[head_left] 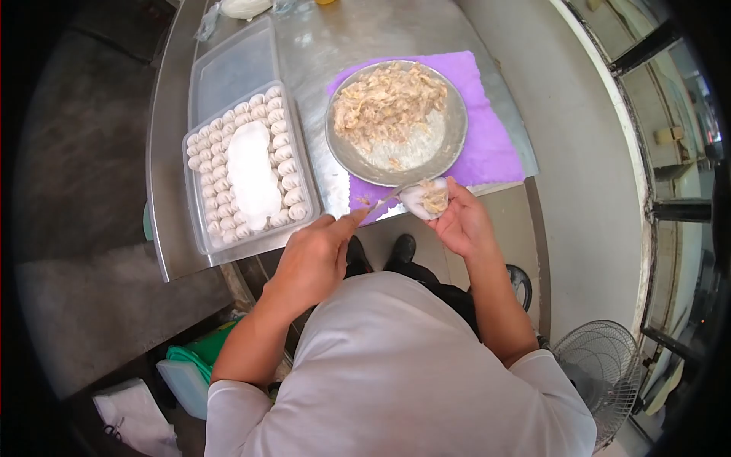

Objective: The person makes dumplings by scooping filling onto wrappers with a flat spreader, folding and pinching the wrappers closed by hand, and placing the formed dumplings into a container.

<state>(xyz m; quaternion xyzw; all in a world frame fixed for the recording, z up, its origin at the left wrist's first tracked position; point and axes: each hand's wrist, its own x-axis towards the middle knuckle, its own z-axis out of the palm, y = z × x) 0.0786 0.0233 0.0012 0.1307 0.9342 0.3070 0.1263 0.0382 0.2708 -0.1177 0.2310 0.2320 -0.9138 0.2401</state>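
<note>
My left hand (314,255) is closed around a thin metal utensil (387,199), whose far end touches the filling on a round white wrapper (415,200). That wrapper lies in the curled fingers of my right hand (466,221), with a lump of pale filling (435,198) on it. Just beyond my hands, a round metal bowl (459,148) holds more chunky filling (392,99). Left of the bowl, a clear plastic tray (311,190) holds rows of pleated dumplings (287,166). A long white floury pile (253,175) covers the middle of them.
A purple cloth (496,145) lies under the bowl on the metal table (304,46). Behind the tray is an empty clear container or lid (232,72). Bags are at the table's far end. A fan (598,365) stands at lower right; a green bag (202,350) is at lower left.
</note>
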